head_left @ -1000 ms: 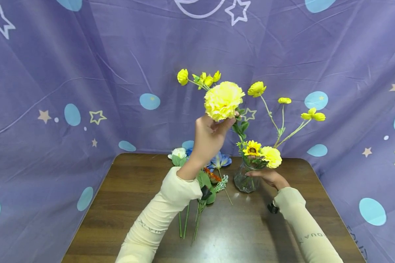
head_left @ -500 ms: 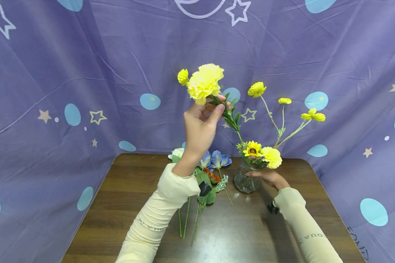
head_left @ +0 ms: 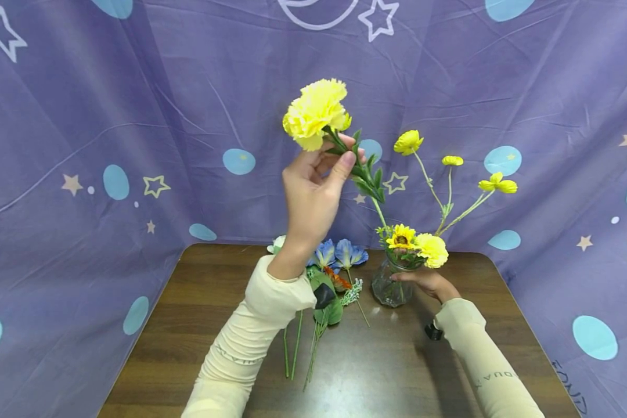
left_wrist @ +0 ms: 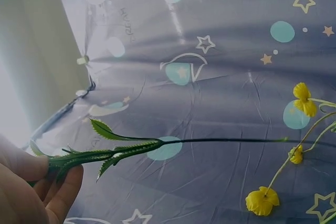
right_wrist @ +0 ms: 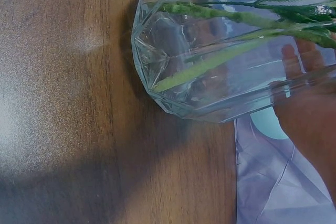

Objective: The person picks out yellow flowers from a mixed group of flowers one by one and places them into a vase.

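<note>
In the head view my left hand [head_left: 313, 191] pinches a yellow carnation [head_left: 316, 113] by its leafy stem just under the bloom. The stem slants down to the right, its lower end reaching the mouth of the glass vase [head_left: 389, 284]. The left wrist view shows the thumb and fingers around the stem's green leaves [left_wrist: 105, 156]. My right hand [head_left: 428, 283] holds the vase near its neck from the right. Inside the vase stand a small sunflower [head_left: 401, 237], another yellow carnation [head_left: 432, 249] and a branching yellow spray [head_left: 444, 209]. Cut stems [right_wrist: 205, 66] show through the glass in the right wrist view.
Left of the vase lie blue flowers [head_left: 350, 253], an orange flower [head_left: 337, 278] and a white flower [head_left: 276, 244], partly behind the left forearm. Their green stems [head_left: 295, 348] point toward the front of the wooden table [head_left: 386, 371]. A purple patterned cloth [head_left: 188, 116] hangs around the table.
My left hand has moved up and to the left with the carnation, whose bloom now covers most of the small yellow blossoms behind it. The right hand and the vase have stayed put.
</note>
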`<state>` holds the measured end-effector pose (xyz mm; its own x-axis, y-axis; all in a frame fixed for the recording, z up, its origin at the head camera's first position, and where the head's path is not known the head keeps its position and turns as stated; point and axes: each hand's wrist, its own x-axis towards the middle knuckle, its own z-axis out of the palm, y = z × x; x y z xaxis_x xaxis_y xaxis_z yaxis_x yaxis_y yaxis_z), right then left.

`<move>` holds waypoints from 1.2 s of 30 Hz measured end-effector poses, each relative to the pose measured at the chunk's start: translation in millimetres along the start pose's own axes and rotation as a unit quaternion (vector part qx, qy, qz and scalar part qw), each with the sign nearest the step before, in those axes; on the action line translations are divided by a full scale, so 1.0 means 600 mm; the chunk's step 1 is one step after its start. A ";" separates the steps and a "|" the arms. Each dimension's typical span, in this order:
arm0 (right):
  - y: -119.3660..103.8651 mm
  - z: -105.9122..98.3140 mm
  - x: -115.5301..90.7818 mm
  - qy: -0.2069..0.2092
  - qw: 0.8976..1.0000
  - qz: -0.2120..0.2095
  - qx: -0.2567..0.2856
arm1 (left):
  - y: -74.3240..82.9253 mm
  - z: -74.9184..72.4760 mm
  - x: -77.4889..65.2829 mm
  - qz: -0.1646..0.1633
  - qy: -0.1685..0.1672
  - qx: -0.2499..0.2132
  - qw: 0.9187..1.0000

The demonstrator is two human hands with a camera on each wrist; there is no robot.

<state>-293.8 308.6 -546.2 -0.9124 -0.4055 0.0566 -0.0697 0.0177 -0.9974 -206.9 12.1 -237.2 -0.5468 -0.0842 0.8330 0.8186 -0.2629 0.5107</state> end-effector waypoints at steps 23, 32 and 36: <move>0.001 0.001 0.001 0.001 1.000 -0.001 0.010 | -0.078 0.012 0.005 -0.116 -0.032 0.007 0.993; -0.001 0.001 0.000 0.001 1.000 -0.006 0.001 | -0.096 0.013 0.005 -0.134 -0.029 0.009 0.991; 0.001 -0.001 0.001 -0.004 1.000 -0.015 -0.003 | -0.105 0.012 0.005 -0.149 -0.029 0.007 0.988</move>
<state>-294.4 308.8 -546.8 -0.9070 -0.4123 0.0857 -0.0990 0.0112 -0.9950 -258.9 35.6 -265.3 -0.7530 0.0509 0.6561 0.6257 -0.2536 0.7377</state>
